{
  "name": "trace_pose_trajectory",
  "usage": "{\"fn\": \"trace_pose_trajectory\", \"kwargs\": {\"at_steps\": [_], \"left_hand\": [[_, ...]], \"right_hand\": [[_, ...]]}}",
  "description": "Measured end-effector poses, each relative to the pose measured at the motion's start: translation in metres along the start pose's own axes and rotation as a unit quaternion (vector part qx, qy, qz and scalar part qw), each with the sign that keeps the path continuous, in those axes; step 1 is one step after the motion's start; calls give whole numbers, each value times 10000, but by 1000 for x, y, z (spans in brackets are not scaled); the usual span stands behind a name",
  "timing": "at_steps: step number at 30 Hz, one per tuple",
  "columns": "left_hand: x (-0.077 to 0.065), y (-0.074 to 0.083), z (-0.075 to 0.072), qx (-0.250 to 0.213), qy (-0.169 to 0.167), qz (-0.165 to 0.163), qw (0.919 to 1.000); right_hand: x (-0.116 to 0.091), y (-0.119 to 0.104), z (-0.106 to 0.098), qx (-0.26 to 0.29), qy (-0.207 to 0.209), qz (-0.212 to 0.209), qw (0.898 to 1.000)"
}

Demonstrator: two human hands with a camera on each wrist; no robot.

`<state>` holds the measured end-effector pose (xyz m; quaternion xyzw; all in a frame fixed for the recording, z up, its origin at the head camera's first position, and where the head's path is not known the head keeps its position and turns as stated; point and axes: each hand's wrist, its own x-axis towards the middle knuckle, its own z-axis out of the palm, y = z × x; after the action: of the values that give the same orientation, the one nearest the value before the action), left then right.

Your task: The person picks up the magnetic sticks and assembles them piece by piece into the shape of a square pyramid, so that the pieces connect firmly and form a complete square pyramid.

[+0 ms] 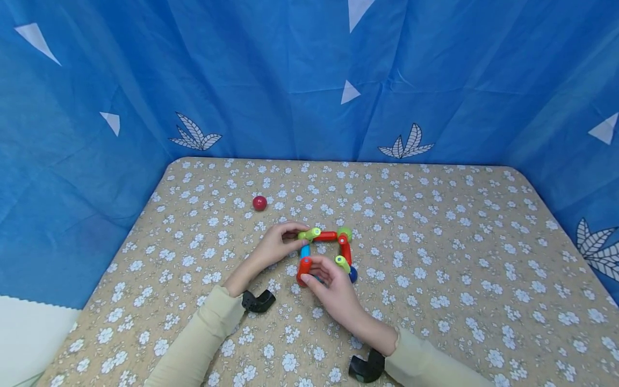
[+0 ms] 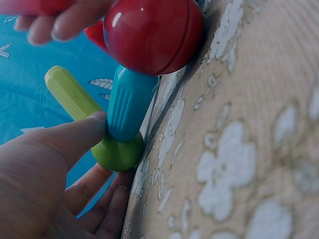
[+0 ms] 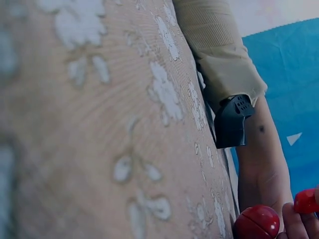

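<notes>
Rods and balls of a magnetic building set form a four-sided frame on the table. My left hand (image 1: 278, 247) pinches the lime-green ball (image 2: 117, 155) at its far left corner, thumb in front and fingers behind. From that ball a lime rod (image 1: 313, 233) sticks up. A blue rod (image 2: 130, 102) links it to the red ball (image 2: 154, 37) at the near left corner. With thumb and fingers, my right hand (image 1: 333, 285) holds a red rod (image 1: 305, 263) standing at the red ball. Whether rod and ball touch is hard to tell.
A green ball (image 1: 346, 232) and a blue ball (image 1: 353, 274) make the right corners, with another upright red rod (image 1: 343, 239) and lime rod (image 1: 343, 263). A loose red ball (image 1: 259, 203) lies farther back on the flowered tablecloth (image 1: 459, 258). Blue curtains (image 1: 309, 64) stand behind.
</notes>
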<state>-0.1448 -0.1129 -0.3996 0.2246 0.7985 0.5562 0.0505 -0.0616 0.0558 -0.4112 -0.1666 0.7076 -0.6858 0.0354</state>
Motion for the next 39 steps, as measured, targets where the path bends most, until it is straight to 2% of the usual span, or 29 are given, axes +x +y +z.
{"fn": "trace_pose_trajectory", "kwargs": {"at_steps": [3,10,14,22,32,39], "left_hand": [[0,0,0,0,9,-15,10000],[0,0,0,67,20,-45,10000],[0,1,0,58,17,-42,10000],[0,0,0,21,17,44,10000],[0,0,0,22,21,-4,10000],[-1,0,0,46,34,30,10000]], "right_hand": [[2,9,-1,5,4,62,10000],[0,-22,0,-393,116,-10,9992],[0,-25,1,-623,102,36,9980],[3,10,-1,-1247,175,-174,9919],[2,10,-3,-1611,218,-255,9864],[2,11,-3,-1548,185,-229,9875]]}}
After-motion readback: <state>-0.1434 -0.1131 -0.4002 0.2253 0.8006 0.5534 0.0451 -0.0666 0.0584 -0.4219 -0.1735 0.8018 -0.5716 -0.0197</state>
